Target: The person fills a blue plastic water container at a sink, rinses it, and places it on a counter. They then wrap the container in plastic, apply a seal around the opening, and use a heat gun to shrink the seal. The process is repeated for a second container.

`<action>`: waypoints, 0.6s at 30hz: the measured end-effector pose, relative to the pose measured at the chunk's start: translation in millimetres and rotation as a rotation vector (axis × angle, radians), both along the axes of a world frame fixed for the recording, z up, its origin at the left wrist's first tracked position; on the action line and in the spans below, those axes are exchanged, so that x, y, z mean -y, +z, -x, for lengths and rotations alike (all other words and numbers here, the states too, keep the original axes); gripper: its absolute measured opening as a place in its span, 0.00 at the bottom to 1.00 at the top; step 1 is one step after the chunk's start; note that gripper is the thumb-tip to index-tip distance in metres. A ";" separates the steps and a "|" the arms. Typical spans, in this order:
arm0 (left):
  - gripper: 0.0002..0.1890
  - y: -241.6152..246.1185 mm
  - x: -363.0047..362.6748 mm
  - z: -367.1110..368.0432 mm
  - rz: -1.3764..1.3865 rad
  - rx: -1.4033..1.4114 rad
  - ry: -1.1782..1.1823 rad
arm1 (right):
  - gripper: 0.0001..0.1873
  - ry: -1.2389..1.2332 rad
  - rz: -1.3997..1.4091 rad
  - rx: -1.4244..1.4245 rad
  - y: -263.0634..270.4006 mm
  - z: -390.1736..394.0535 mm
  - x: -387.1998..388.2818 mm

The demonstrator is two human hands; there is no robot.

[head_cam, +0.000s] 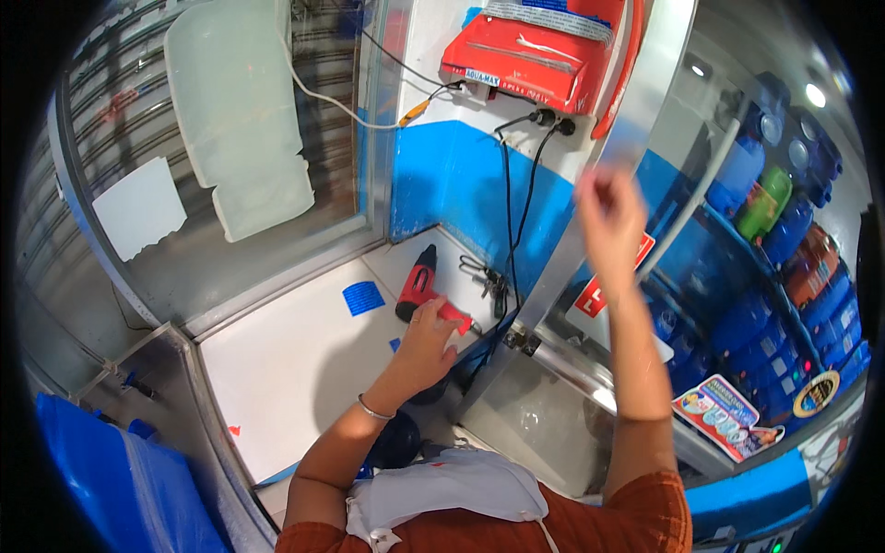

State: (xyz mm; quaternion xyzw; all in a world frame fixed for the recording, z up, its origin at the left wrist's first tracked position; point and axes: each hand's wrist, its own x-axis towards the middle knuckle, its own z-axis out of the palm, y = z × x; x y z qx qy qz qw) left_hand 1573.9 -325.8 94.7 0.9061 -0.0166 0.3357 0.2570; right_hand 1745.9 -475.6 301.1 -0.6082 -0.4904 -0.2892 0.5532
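Note:
A red and black heat gun [417,287] lies on the white counter [276,394] in the corner, its black nozzle facing the wall. My left hand [423,345], with a bracelet at the wrist, is over the gun's handle, fingers bent. A lighter red patch shows at those fingertips; whether it is a loose piece or part of the handle is unclear. My right hand [612,207] is raised in front of the metal door frame, blurred, with its fingers curled; I cannot make out anything in it. A bunch of keys [492,283] lies right of the gun.
Blue scraps [364,298] and a red scrap [235,430] lie on the counter. Black cords [511,200] hang from wall plugs below a red cardboard box [525,62]. Glass panels stand left and right. Blue water jugs [747,311] fill racks behind the right glass.

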 end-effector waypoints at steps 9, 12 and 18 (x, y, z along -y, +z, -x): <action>0.21 23.5 3.1 -67.4 0.081 -0.017 -0.056 | 0.14 -0.948 0.312 0.641 247.2 -212.4 -91.2; 0.20 30.1 -4.2 -66.4 0.072 -0.019 0.025 | 0.15 -0.929 0.529 0.527 266.7 -246.7 -98.0; 0.20 39.5 -5.8 -69.8 0.106 -0.042 0.114 | 0.14 -0.852 0.621 0.543 281.0 -279.8 -106.1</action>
